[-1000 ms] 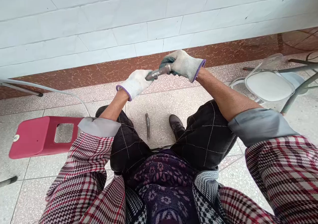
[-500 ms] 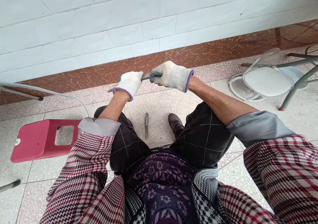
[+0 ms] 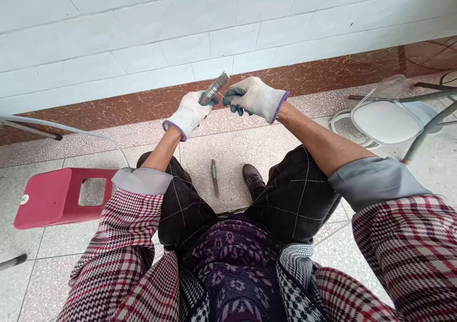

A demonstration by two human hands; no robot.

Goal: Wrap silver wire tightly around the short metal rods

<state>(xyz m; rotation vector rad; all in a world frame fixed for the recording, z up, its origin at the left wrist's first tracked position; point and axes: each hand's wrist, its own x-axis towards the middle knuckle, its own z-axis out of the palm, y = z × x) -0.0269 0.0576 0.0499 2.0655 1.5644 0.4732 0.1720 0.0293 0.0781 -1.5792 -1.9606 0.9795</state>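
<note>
My left hand, in a white glove with a dark grip coating, is closed around a grey stick wound with wire. The stick tilts up to the right, and its pale blunt end is uppermost. A thin wire runs from the winding to my right hand. That hand, gloved the same way, pinches the wire just right of the stick without touching the stick itself. On the floor between my feet lies a second wire-wound stick, similar in look.
A red plastic stool lies at the left, beside a pale hose. At the right stand a white round-seated chair and metal legs. The tiled wall rises in front of my hands. My shoe is on the floor.
The held stick has swung from nearly level to steeply tilted, its right end now uncovered. My right hand has come off the stick and moved slightly right, with wire showing between.
</note>
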